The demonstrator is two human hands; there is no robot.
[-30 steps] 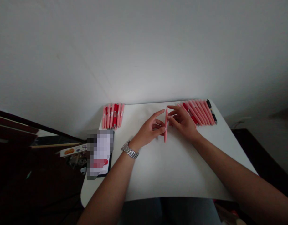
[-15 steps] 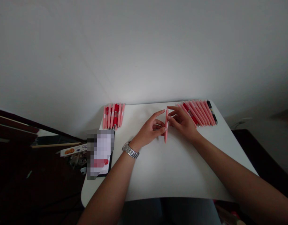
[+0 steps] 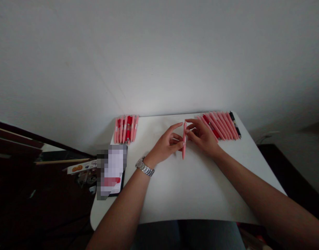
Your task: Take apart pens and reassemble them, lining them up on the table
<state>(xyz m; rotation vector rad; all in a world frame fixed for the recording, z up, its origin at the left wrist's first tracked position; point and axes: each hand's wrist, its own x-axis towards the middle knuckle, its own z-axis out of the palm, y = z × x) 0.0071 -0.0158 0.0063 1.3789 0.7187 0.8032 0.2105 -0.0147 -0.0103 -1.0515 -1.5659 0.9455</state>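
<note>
A pink pen (image 3: 184, 144) is held nearly upright above the middle of the white table (image 3: 180, 194). My left hand (image 3: 167, 143) pinches its lower half between thumb and fingers, with the index finger stretched out towards its upper end. From the other side my right hand (image 3: 201, 136) grips the upper half, thumb and fingers closed on it and the index finger at the top end. Behind my right hand lies a row of pink pens (image 3: 222, 125) with a red one (image 3: 206, 119) and a black one (image 3: 235, 125) among them.
At the table's back left lies a second group of pink and red pens (image 3: 124, 130). A phone (image 3: 120, 185), its screen blurred out, rests along the left edge. The wall (image 3: 159, 69) rises right behind the table. A metal watch (image 3: 145, 167) circles my left wrist.
My right index finger has shifted very slightly at the pen's top end. Otherwise both hands and the pen stay in place.
</note>
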